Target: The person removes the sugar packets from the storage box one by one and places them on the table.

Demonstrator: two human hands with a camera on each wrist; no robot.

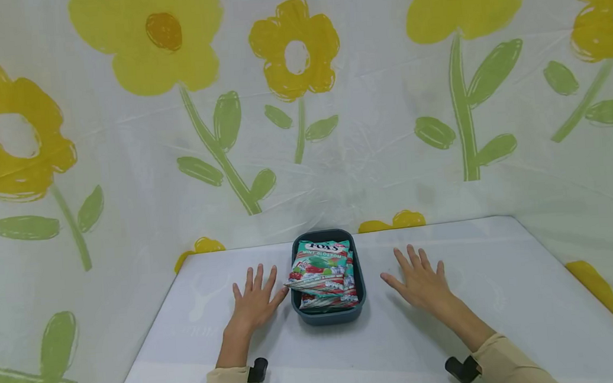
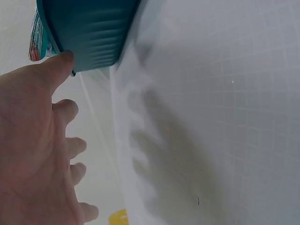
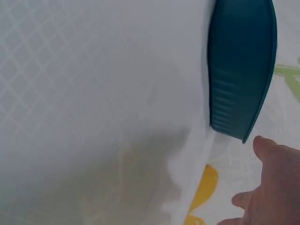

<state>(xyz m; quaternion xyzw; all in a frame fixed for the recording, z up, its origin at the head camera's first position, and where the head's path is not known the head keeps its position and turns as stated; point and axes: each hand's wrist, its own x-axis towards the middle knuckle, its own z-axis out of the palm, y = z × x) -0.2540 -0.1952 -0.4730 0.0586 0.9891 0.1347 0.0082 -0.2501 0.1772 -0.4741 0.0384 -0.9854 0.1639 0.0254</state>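
Observation:
A dark teal plastic bin [image 1: 330, 318] stands on the white table, holding several candy bags [image 1: 319, 268] with green and red print; the top one reads FOX'S. To its left is my left hand [image 1: 255, 302], fingers spread and holding nothing, its thumb close to the rim; whether it touches I cannot tell. My right hand [image 1: 422, 281] hovers to the right of the bin, fingers spread, apart from it. In the left wrist view the bin's ribbed side [image 2: 93, 33] shows beyond the thumb. The right wrist view also has the bin [image 3: 241, 65], just past the fingers.
The white table [image 1: 190, 354] runs out to both sides of the bin. Behind it hangs a white curtain [image 1: 378, 151] printed with yellow flowers and green leaves. Dark camera mounts [image 1: 463, 369] sit at both wrists. Hand shadows fall on the tabletop.

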